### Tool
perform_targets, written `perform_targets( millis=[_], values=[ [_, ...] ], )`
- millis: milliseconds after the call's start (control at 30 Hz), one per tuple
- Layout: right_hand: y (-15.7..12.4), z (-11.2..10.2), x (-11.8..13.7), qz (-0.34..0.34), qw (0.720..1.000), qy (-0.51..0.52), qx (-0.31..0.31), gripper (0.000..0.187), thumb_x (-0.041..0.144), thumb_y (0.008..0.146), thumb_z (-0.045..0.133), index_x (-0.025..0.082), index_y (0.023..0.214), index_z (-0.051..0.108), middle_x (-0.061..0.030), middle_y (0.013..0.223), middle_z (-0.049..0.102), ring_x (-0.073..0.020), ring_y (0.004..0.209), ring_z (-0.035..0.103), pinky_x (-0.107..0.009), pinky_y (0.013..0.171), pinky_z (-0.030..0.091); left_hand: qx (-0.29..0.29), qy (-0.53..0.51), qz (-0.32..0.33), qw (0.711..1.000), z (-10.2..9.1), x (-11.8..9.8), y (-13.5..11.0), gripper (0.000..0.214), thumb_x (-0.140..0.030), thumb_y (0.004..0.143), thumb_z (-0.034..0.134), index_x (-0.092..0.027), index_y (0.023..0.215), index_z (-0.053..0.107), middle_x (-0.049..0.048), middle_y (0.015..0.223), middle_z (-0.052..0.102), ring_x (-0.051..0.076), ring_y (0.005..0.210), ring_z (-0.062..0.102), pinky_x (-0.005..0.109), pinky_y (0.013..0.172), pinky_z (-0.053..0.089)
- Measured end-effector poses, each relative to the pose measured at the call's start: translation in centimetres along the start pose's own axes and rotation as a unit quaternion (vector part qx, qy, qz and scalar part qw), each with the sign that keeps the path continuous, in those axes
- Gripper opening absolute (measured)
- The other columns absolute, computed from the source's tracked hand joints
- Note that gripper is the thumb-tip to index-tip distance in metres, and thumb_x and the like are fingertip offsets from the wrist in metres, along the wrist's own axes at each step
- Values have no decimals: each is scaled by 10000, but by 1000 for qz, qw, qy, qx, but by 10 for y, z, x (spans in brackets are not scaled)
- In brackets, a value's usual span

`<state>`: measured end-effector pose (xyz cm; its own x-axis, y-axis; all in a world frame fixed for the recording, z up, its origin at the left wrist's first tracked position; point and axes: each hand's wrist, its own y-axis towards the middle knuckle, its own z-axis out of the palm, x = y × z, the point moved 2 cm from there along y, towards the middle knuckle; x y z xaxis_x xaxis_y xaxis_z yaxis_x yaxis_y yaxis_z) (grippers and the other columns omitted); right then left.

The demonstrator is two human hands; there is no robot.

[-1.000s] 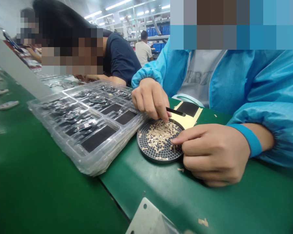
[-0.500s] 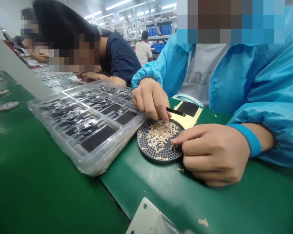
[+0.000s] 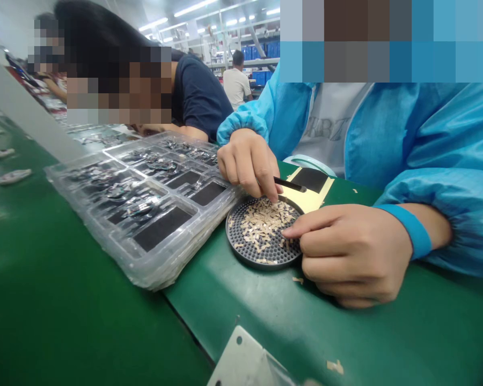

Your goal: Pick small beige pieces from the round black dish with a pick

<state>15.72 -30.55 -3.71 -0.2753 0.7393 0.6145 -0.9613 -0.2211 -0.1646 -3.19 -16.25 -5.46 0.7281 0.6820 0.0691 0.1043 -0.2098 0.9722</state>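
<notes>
Your own hands are out of shot, so I can't tell whether they hold anything. On the desk (image 3: 64, 321) sits a stack of clear trays (image 3: 145, 214). Next, a co-worker's near hand (image 3: 249, 161) pinches one pair of tweezers (image 3: 290, 185) over one round dish (image 3: 241, 252). It holds dozens of tan chips (image 3: 261, 222), too many to count. They look light and thin, so lift each singly by its edge. The co-worker's other hand (image 3: 354, 252) is loosely curled, forefinger at the rim.
</notes>
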Motion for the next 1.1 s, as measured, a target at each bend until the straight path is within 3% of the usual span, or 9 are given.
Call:
perform_targets(
  millis=[100,200,333,433,567,700,800,1033,1100],
  values=[
    [-2,1,1,14,1000,0,-16,638,493,1215,452,171,996,-54,4,901,-27,0,729,95,-83,687,248,14,-27,-25,999,5,-4,7,289,-46,1012,718,-241,955,924,-62,672,746,94,468,698,51,851,652],
    [-3,-2,-1,24,999,19,-29,752,531,1148,620,171,956,-12,0,892,-11,1,728,82,-85,666,225,-14,-41,-71,997,12,-15,15,331,-65,1046,726,-193,783,883,-12,636,724,174,553,768,147,782,710],
    [-3,-8,-4,23,999,28,-31,825,566,1067,736,179,928,21,8,863,14,2,710,72,-113,622,221,-48,23,-96,994,14,-20,11,233,-108,1010,811,-230,838,911,-16,582,696,122,481,717,46,764,635],
    [-3,-8,-5,25,999,27,-32,811,562,1073,721,177,932,21,3,873,3,-1,724,67,-105,626,212,-53,23,-56,997,13,-12,4,228,-134,1028,771,-276,953,933,-58,568,684,83,371,613,28,780,626],
    [-3,-6,-4,29,998,24,-42,817,573,1072,718,173,937,18,-1,885,-4,1,720,92,-94,642,228,-82,22,-4,996,14,-2,1,220,-154,1011,781,-281,906,926,-88,504,627,58,283,495,-2,779,598],
    [-3,-4,-3,23,999,7,-46,791,569,1108,674,177,932,11,6,872,8,4,704,102,-108,632,224,-51,-8,-27,998,14,-4,5,224,-104,1010,773,-243,928,929,-55,573,685,91,435,673,13,814,616],
    [-2,-2,-1,17,999,-4,-40,727,537,1154,601,175,928,13,4,868,6,2,694,126,-115,636,210,-33,4,-38,999,12,-7,6,240,-135,1031,762,-260,905,924,-60,579,689,87,396,639,25,796,625],
    [-3,-3,-2,37,998,18,-56,813,571,1082,709,178,949,9,-3,894,-19,1,719,79,-111,637,221,59,-41,24,997,-5,7,6,419,-23,1036,644,-252,1274,902,-76,726,770,95,435,671,68,853,673],
    [-5,-6,-4,48,996,24,-74,830,594,1060,737,180,937,29,-1,885,-12,0,723,62,-116,630,209,97,-52,44,993,-11,11,8,376,8,1034,635,-204,1174,912,-64,821,807,88,494,713,63,900,668]
  ],
)
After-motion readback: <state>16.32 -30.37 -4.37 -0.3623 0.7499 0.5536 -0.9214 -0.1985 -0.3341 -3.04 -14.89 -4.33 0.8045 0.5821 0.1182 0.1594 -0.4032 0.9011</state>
